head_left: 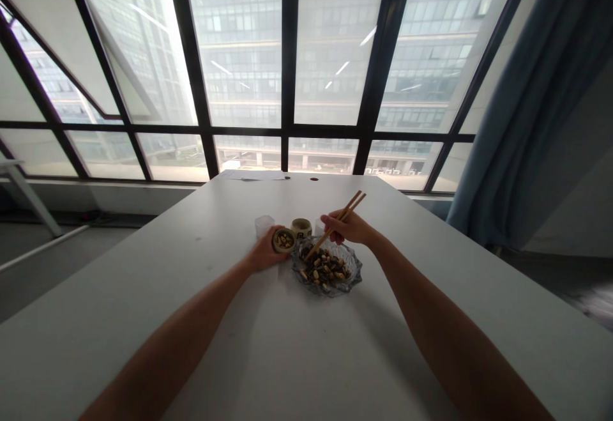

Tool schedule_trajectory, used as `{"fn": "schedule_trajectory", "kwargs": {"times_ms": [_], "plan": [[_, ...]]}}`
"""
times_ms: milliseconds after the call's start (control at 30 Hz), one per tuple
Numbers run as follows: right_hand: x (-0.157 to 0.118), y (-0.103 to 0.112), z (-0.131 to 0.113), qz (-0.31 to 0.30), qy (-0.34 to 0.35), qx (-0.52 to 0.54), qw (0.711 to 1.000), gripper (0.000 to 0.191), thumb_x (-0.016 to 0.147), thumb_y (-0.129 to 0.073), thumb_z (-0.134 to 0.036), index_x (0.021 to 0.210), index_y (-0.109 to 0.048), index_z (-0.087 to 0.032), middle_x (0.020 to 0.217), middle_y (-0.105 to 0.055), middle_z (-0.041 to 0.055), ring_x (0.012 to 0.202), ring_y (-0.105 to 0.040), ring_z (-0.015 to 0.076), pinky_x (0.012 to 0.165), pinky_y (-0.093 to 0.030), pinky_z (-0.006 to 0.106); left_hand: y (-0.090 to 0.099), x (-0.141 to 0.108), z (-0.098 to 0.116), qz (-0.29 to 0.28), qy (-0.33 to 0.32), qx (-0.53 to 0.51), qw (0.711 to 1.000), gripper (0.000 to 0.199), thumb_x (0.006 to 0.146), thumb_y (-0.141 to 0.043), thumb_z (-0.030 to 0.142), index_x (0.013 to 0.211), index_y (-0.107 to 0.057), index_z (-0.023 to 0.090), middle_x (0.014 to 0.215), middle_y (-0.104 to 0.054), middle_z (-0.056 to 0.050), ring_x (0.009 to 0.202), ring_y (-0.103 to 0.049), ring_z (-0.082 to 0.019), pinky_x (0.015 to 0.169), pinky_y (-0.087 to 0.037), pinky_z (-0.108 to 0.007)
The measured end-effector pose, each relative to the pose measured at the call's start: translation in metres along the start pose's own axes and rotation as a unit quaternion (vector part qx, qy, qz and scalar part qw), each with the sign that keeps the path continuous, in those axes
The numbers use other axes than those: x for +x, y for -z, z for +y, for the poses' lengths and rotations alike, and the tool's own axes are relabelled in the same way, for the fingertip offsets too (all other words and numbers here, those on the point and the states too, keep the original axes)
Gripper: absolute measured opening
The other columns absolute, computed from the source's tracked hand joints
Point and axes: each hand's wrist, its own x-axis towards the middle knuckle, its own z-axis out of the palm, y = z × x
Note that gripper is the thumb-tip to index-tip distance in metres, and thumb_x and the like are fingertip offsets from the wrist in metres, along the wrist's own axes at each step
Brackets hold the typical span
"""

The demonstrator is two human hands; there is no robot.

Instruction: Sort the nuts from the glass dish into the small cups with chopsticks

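My left hand (pixel 265 252) is wrapped round a small cup (pixel 274 241) with peanuts inside, its mouth tilted toward me. In my right hand (pixel 348 227) is a pair of wooden chopsticks (pixel 341 216), their tips down among the nuts and seeds (pixel 322 269). That mix of pale peanuts and dark seeds lies in a clear, wavy-rimmed glass bowl (pixel 355 275) just right of the cup. Whether the chopstick tips grip a piece is too small to tell. A second small cup (pixel 301 228), cream with dark lettering, stands upright behind the bowl.
A translucent plastic cup (pixel 264 225) stands behind my left hand; another translucent cup (pixel 318 225) is partly hidden by my right fingers. White paper (pixel 253 176) lies at the far end of the white table (pixel 191 306). A blue curtain (pixel 507 127) hangs at the right.
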Motion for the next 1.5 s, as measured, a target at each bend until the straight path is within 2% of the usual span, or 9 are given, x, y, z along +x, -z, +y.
{"fn": "schedule_trajectory", "kwargs": {"times_ms": [167, 333, 467, 600, 833, 1033, 1233, 1367, 1500], "plan": [[0.002, 0.011, 0.002, 0.123, 0.025, 0.069, 0.99, 0.062, 0.07, -0.066, -0.076, 0.061, -0.063, -0.015, 0.043, -0.06, 0.0026, 0.031, -0.05, 0.0102, 0.031, -0.037, 0.021, -0.002, -0.003, 0.005, 0.002, 0.011, 0.065, 0.998, 0.073, 0.059, -0.082, 0.035, 0.122, -0.048, 0.021, 0.119, -0.064, -0.011, 0.106, -0.064, -0.029, 0.093, -0.052, -0.045], [0.003, 0.018, 0.005, 0.173, 0.039, 0.098, 0.979, 0.061, 0.068, -0.069, -0.076, 0.061, -0.064, -0.015, 0.043, -0.06, 0.0027, 0.031, -0.049, 0.0104, 0.03, -0.035, 0.022, -0.001, -0.002, 0.008, 0.005, -0.008, 0.15, 0.989, 0.077, 0.058, -0.081, 0.033, 0.127, -0.048, 0.021, 0.126, -0.062, -0.014, 0.117, -0.059, -0.034, 0.101, -0.047, -0.05], [0.003, 0.019, 0.007, 0.175, 0.035, 0.096, 0.979, 0.06, 0.069, -0.069, -0.075, 0.062, -0.064, -0.016, 0.044, -0.061, 0.0034, 0.031, -0.049, 0.0109, 0.029, -0.036, 0.022, 0.002, -0.001, 0.013, 0.017, -0.039, 0.258, 0.965, 0.074, 0.056, -0.085, 0.037, 0.121, -0.055, 0.021, 0.139, -0.055, -0.017, 0.129, -0.049, -0.04, 0.109, -0.036, -0.055], [0.003, 0.019, 0.008, 0.173, 0.034, 0.091, 0.98, 0.059, 0.069, -0.069, -0.074, 0.063, -0.064, -0.016, 0.044, -0.061, 0.0035, 0.032, -0.05, 0.0109, 0.029, -0.036, 0.022, 0.001, -0.001, 0.01, 0.048, -0.028, 0.291, 0.955, 0.069, 0.058, -0.085, 0.043, 0.117, -0.057, 0.021, 0.145, -0.048, -0.019, 0.135, -0.041, -0.042, 0.11, -0.029, -0.057], [0.002, 0.02, 0.007, 0.171, 0.033, 0.094, 0.98, 0.061, 0.068, -0.069, -0.075, 0.062, -0.065, -0.015, 0.044, -0.06, 0.0031, 0.032, -0.05, 0.0106, 0.029, -0.036, 0.021, -0.001, 0.0, -0.005, 0.055, 0.006, 0.271, 0.961, 0.068, 0.063, -0.083, 0.046, 0.12, -0.056, 0.022, 0.136, -0.056, -0.019, 0.128, -0.05, -0.04, 0.104, -0.038, -0.056], [0.003, 0.02, 0.008, 0.168, 0.029, 0.094, 0.981, 0.06, 0.068, -0.07, -0.075, 0.062, -0.064, -0.015, 0.044, -0.06, 0.0035, 0.032, -0.05, 0.0109, 0.03, -0.037, 0.022, 0.001, -0.001, -0.007, 0.059, 0.008, 0.248, 0.967, 0.08, 0.066, -0.082, 0.048, 0.133, -0.049, 0.019, 0.136, -0.055, -0.018, 0.129, -0.049, -0.038, 0.106, -0.041, -0.055], [0.002, 0.021, 0.006, 0.171, 0.028, 0.098, 0.98, 0.06, 0.066, -0.071, -0.075, 0.062, -0.065, -0.015, 0.044, -0.061, 0.0038, 0.032, -0.05, 0.011, 0.03, -0.037, 0.023, 0.008, 0.001, -0.006, 0.129, -0.022, 0.227, 0.965, 0.042, 0.093, -0.053, 0.039, 0.131, -0.052, 0.021, 0.135, -0.057, -0.014, 0.13, -0.048, -0.03, 0.112, -0.039, -0.05], [0.001, 0.022, 0.006, 0.171, 0.03, 0.099, 0.98, 0.06, 0.066, -0.07, -0.076, 0.062, -0.065, -0.016, 0.044, -0.061, 0.0034, 0.032, -0.05, 0.0112, 0.03, -0.037, 0.022, 0.009, 0.002, -0.024, 0.204, 0.038, 0.255, 0.944, 0.036, 0.088, -0.057, 0.032, 0.123, -0.058, 0.024, 0.136, -0.055, -0.013, 0.131, -0.047, -0.034, 0.11, -0.04, -0.055], [0.001, 0.023, 0.006, 0.174, 0.034, 0.098, 0.979, 0.06, 0.068, -0.07, -0.074, 0.063, -0.065, -0.015, 0.044, -0.061, 0.0038, 0.032, -0.05, 0.0112, 0.03, -0.037, 0.022, 0.008, 0.002, -0.049, 0.219, 0.064, 0.218, 0.949, 0.025, 0.082, -0.062, 0.027, 0.106, -0.062, 0.024, 0.135, -0.056, -0.012, 0.131, -0.048, -0.034, 0.11, -0.041, -0.056]]}}
